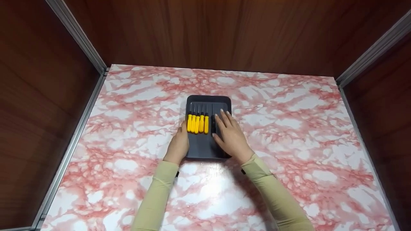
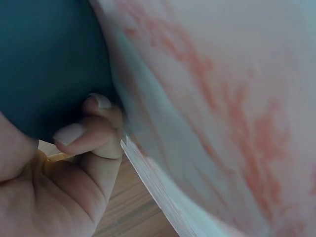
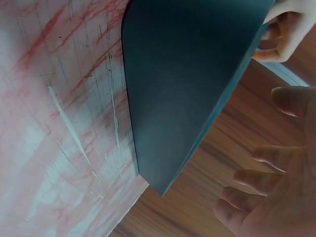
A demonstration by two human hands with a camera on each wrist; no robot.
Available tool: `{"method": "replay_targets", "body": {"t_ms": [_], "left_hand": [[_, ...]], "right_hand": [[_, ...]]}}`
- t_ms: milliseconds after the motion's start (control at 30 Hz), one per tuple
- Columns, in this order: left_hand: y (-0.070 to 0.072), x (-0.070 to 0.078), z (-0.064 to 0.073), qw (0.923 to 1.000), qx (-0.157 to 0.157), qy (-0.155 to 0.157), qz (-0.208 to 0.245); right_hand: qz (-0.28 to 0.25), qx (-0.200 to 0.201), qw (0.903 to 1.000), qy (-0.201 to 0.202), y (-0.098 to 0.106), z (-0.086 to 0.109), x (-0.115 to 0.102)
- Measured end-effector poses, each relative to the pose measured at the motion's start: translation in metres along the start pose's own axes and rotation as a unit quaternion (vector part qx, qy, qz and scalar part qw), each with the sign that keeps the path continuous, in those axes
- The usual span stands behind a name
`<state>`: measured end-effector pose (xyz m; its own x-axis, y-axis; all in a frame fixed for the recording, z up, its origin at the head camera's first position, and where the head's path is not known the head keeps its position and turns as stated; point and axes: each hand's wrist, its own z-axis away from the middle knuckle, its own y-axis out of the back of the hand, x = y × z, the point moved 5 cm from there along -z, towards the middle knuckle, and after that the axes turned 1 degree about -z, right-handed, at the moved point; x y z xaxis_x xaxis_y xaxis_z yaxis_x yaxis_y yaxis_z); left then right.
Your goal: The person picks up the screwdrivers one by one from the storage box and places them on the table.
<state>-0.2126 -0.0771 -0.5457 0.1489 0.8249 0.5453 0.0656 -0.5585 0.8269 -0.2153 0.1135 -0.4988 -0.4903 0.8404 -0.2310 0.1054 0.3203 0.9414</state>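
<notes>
Pale green cloth sleeves (image 1: 154, 195) are nearest me. I see a dark grey rectangular tray (image 1: 202, 147) with five yellow-handled screwdrivers (image 1: 197, 124) on the red-and-white table (image 1: 305, 134). The left hand (image 1: 178, 144) grips its left side; the right hand (image 1: 233, 138), fingers apart, is over its right.

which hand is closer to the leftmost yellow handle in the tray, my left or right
Left. Your left hand holds the tray by its left side, beside the leftmost yellow handle; your right hand hovers over the tray's right side, past the other yellow handles.
</notes>
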Motion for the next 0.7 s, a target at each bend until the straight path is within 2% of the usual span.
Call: {"method": "replay_targets", "body": {"t_ms": [233,433,700], "left_hand": [[-0.0002,0.0002,-0.0001,1.0,-0.004,0.001,-0.002],[-0.0013,-0.0008,-0.0008,0.9996,-0.024,0.015,0.002],[-0.0012,-0.0011,-0.001,0.9999,-0.014,0.007,-0.006]], "right_hand": [[0.005,-0.005,1.0,-0.002,-0.0032,-0.0019,0.0003],[0.004,-0.012,0.9999,-0.004,-0.0068,-0.006,0.0014],[0.003,-0.01,0.9999,-0.001,-0.0091,-0.0092,0.0005]]}}
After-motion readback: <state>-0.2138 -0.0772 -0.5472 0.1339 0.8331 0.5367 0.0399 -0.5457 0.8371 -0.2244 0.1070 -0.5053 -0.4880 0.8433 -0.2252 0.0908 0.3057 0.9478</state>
